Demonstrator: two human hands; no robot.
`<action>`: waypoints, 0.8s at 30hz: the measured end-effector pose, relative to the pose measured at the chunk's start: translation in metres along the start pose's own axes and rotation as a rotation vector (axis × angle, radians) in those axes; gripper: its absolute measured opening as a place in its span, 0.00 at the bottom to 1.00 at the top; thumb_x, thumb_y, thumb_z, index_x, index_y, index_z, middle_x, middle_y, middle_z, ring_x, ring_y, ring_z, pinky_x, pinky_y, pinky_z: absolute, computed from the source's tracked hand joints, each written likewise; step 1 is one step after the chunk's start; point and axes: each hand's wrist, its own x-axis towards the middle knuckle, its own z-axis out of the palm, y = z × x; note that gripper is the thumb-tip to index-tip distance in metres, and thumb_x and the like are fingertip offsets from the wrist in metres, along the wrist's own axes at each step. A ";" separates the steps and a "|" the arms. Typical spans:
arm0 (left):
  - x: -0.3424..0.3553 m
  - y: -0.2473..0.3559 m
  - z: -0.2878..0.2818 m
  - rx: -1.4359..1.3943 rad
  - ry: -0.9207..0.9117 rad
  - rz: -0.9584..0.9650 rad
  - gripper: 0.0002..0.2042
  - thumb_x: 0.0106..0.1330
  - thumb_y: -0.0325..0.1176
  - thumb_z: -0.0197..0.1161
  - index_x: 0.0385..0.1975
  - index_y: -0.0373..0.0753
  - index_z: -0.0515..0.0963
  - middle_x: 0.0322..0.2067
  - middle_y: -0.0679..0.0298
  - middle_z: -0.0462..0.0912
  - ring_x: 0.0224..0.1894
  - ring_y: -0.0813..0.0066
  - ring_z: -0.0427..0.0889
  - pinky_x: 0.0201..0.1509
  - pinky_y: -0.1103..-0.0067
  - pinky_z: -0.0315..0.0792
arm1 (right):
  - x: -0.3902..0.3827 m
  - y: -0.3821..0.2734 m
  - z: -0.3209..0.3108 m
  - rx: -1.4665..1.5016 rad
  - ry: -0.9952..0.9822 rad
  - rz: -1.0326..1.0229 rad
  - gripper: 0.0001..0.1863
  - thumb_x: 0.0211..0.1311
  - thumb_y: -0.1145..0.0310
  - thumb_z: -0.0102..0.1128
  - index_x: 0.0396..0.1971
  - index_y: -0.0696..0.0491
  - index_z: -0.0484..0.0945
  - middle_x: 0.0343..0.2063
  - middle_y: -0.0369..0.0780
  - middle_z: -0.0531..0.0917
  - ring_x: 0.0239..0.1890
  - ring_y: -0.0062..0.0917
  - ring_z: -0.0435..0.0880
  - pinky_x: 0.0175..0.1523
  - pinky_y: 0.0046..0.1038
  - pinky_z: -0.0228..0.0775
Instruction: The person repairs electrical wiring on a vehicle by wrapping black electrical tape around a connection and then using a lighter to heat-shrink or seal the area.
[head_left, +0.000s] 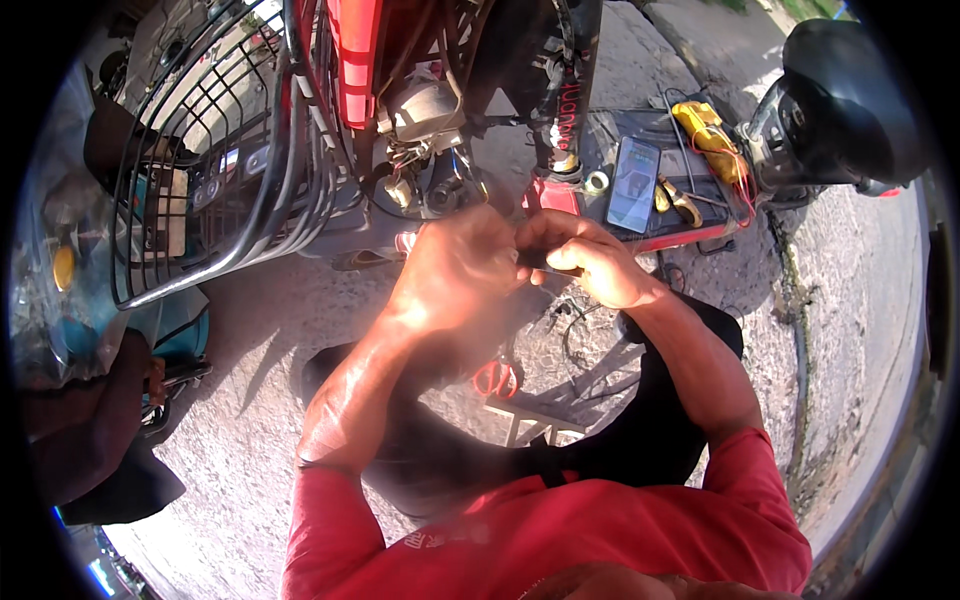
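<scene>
Both my hands are held close together in front of the red vehicle's open front. My left hand (pixel 455 268) is closed, its fingers curled and partly washed out by glare; what it grips is hidden. Beside it, my right hand (pixel 597 265) pinches with thumb and forefinger. A thin strand like a wire (pixel 556 271) runs from its fingers toward my left fingertips. Just beyond my hands hang loose wires and connectors (pixel 405 165), below a round, dusty metal housing (pixel 422 108), probably the back of a headlamp.
A black wire basket (pixel 215 150) stands at left. On the vehicle's dark deck at right lie a phone (pixel 633 185), a yellow multimeter (pixel 708 135) with red leads, and pliers (pixel 684 205). Red-handled scissors (pixel 494 378) and a small wooden stool (pixel 530 412) are between my legs.
</scene>
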 end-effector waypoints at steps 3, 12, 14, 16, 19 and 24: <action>-0.002 0.003 -0.001 -0.067 0.012 -0.013 0.04 0.62 0.26 0.63 0.33 0.33 0.78 0.29 0.69 0.81 0.35 0.82 0.78 0.40 0.79 0.74 | 0.002 -0.002 0.009 -0.102 0.025 0.013 0.14 0.70 0.71 0.57 0.51 0.61 0.79 0.42 0.38 0.82 0.46 0.20 0.79 0.51 0.25 0.73; -0.001 -0.015 -0.001 0.068 0.139 0.092 0.04 0.60 0.25 0.64 0.31 0.33 0.78 0.27 0.68 0.81 0.32 0.83 0.77 0.38 0.80 0.73 | -0.008 -0.014 0.013 -0.127 0.034 -0.006 0.16 0.73 0.71 0.57 0.56 0.61 0.78 0.47 0.39 0.84 0.44 0.20 0.82 0.52 0.26 0.75; -0.004 -0.012 -0.003 0.087 0.144 0.048 0.04 0.60 0.26 0.64 0.31 0.33 0.78 0.27 0.68 0.81 0.31 0.84 0.77 0.37 0.80 0.73 | -0.006 -0.012 0.011 -0.169 0.049 0.019 0.15 0.73 0.71 0.57 0.55 0.61 0.78 0.45 0.39 0.84 0.44 0.19 0.82 0.51 0.25 0.75; -0.004 -0.006 -0.003 0.069 0.133 0.014 0.05 0.61 0.27 0.64 0.32 0.33 0.78 0.27 0.68 0.81 0.31 0.84 0.77 0.37 0.80 0.73 | -0.004 -0.005 0.004 -0.233 0.067 0.039 0.13 0.73 0.72 0.58 0.53 0.60 0.79 0.42 0.38 0.85 0.42 0.19 0.82 0.49 0.25 0.76; -0.005 -0.007 -0.009 -0.022 0.103 0.000 0.05 0.64 0.28 0.65 0.34 0.33 0.79 0.28 0.68 0.82 0.31 0.84 0.77 0.36 0.81 0.72 | 0.000 -0.002 0.012 -0.187 0.120 0.025 0.10 0.74 0.73 0.57 0.49 0.61 0.79 0.43 0.40 0.85 0.41 0.19 0.81 0.50 0.25 0.75; -0.005 -0.012 -0.021 -0.325 0.026 -0.041 0.08 0.71 0.31 0.66 0.40 0.31 0.81 0.30 0.66 0.83 0.30 0.82 0.79 0.35 0.82 0.73 | 0.002 -0.020 0.032 -0.260 0.293 -0.023 0.07 0.74 0.71 0.60 0.43 0.59 0.79 0.37 0.39 0.85 0.38 0.20 0.83 0.45 0.24 0.76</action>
